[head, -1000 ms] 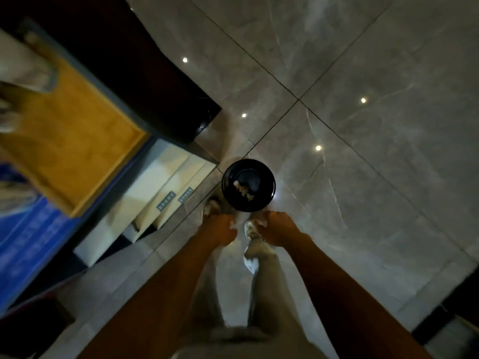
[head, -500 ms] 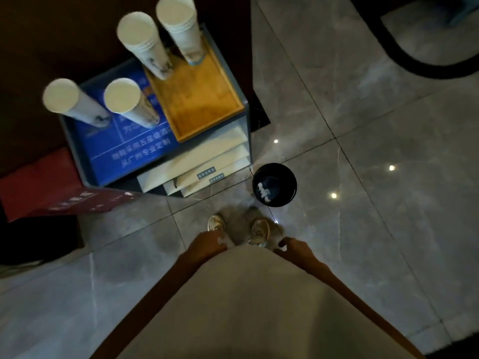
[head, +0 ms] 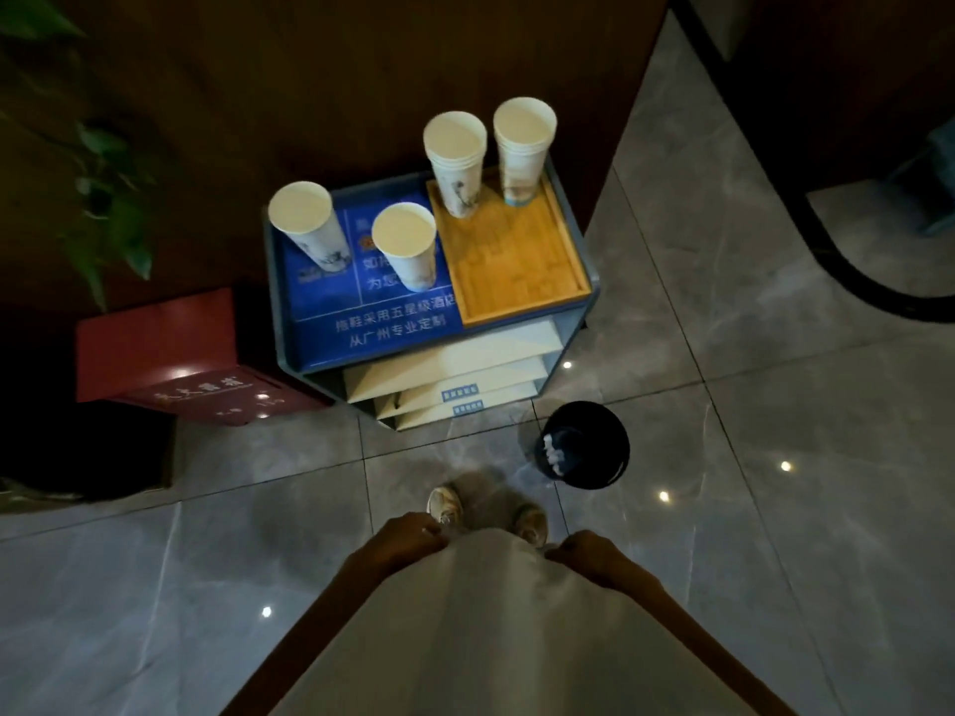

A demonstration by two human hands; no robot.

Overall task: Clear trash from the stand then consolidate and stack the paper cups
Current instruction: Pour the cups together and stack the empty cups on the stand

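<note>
A grey stand (head: 579, 323) with a blue printed top carries white paper cups, all upright. Two cup stacks (head: 457, 165) (head: 523, 149) rest at the back of a wooden tray (head: 517, 271) on its right half. Two more cups (head: 310, 230) (head: 405, 248) sit on the blue left half. A black bin (head: 594, 447) with white trash inside is on the floor by the stand's front right corner. My left hand (head: 408, 537) and right hand (head: 586, 555) hang low near my waist, fingers curled, holding nothing, far from the cups.
White shelves (head: 455, 374) with labels fill the stand's lower part. A red box (head: 170, 354) sits on the floor to the left, a leafy plant (head: 103, 198) above it. A dark wooden wall stands behind. My shoes (head: 444, 503) rest on grey tiles.
My view has lifted from the bin up to the whole stand and its cups. Both hands have drawn back from near the bin to my waist.
</note>
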